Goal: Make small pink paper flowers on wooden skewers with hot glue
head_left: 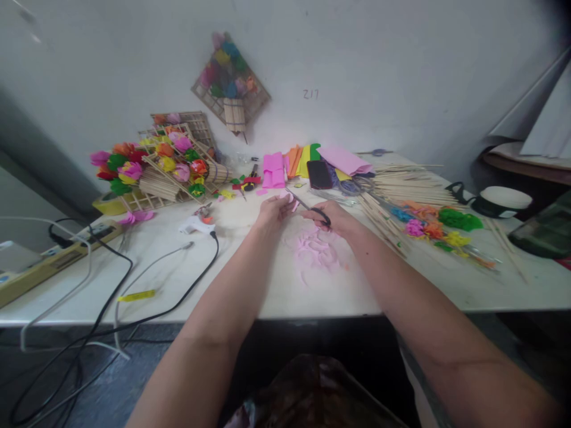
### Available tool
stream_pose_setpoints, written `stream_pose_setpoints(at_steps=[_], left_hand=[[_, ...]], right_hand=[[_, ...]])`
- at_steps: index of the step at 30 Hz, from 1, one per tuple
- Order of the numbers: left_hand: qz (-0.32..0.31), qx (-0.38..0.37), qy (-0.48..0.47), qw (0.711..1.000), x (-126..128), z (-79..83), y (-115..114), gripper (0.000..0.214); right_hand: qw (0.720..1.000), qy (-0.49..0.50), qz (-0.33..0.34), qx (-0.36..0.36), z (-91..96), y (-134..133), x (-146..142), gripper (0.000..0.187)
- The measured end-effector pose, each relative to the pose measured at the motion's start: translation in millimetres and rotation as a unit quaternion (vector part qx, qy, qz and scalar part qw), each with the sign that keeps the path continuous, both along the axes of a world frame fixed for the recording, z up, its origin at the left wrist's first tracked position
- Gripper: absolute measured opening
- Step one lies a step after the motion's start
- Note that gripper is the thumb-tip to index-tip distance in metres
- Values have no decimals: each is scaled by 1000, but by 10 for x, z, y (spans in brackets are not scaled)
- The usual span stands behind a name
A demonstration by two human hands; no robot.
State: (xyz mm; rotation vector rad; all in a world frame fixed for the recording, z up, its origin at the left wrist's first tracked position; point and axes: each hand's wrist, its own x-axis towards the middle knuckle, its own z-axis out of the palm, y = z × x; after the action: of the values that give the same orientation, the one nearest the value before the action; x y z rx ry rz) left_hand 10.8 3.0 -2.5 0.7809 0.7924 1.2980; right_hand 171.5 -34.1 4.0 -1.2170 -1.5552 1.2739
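Note:
My left hand [275,212] is closed on a small piece of pale pink paper [292,201]. In my right hand [334,219] is a pair of scissors with dark handles [322,215], its blades pointing left toward the pink paper. Whether the blades touch the paper I cannot tell. On the white table just below my hands lies a loose heap of curled pink paper scraps [317,251]. Folded bright pink paper [273,170] lies beyond my left hand, beside orange, yellow and green sheets. A larger pale pink sheet [343,160] lies behind a dark phone [319,175].
Stick frames with colourful paper flowers [173,157] are piled at the back left. A white glue gun [198,224] trails a black cable near a power strip [57,258]. Thin wooden sticks [410,187], paper flowers [430,227] and a dark cup [499,202] are on the right.

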Motion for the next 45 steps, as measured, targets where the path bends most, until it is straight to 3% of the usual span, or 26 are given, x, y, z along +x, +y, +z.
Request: stream_pose_setpoints(at_steps=[28,34,45], left_hand=[[-41,7,1,999,15,-3,-22,17],[-41,6,-6,999,13,0,-22,11],[-24,-3,-17,1000,18,23,-33,23]], right_hand=[[1000,-6,8,-15,8,-19,25,29],[1000,6,15,-1,1,-22,30,29],[1000,11,3,-5,12,-20,10,30]])
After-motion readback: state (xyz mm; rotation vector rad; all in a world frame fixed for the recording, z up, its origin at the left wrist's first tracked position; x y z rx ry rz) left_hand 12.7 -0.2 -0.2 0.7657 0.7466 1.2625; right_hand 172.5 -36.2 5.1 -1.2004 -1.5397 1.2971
